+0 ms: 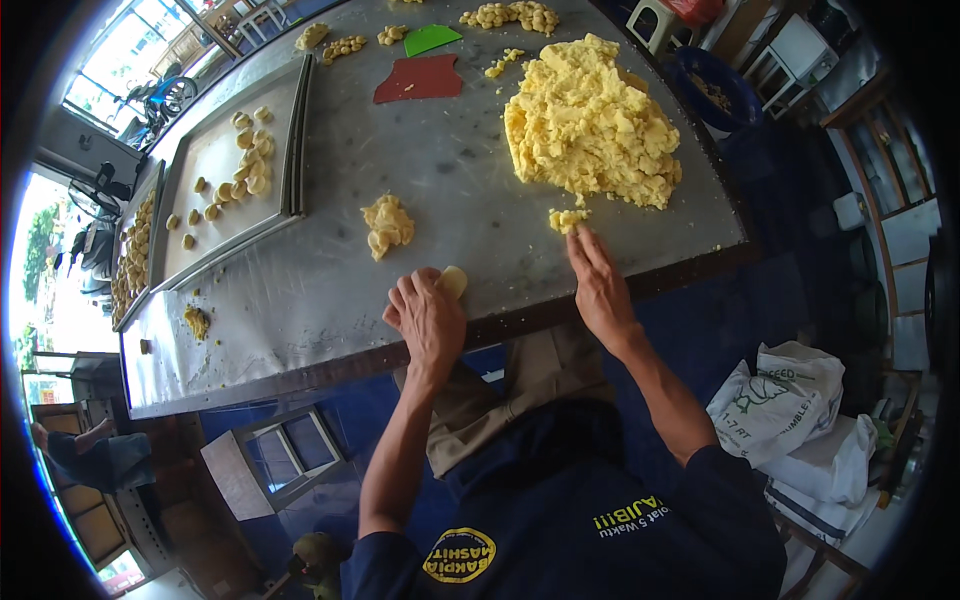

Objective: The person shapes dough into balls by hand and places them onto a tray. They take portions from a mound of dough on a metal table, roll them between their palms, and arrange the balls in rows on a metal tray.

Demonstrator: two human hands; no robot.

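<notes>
My left hand point(430, 318) is curled near the table's front edge, with a small flattened disc of pale dough point(453, 282) at its thumb side. Stretched forward to the right, my right hand point(603, 292) touches a small lump of crumbly yellow filling point(566, 220) with its fingertips. Just beyond that lump rises a large heap of the same yellow filling point(595, 120). A loose clump of pale dough pieces point(387, 226) lies on the metal table point(330, 290), ahead of my left hand.
At the left, a tray point(215, 245) carries several small dough rounds point(240, 180); another tray of rounds point(135, 255) stands beyond. Red point(418, 79) and green point(432, 39) scrapers lie toward the far side. White sacks point(785, 400) sit at the right, below table height.
</notes>
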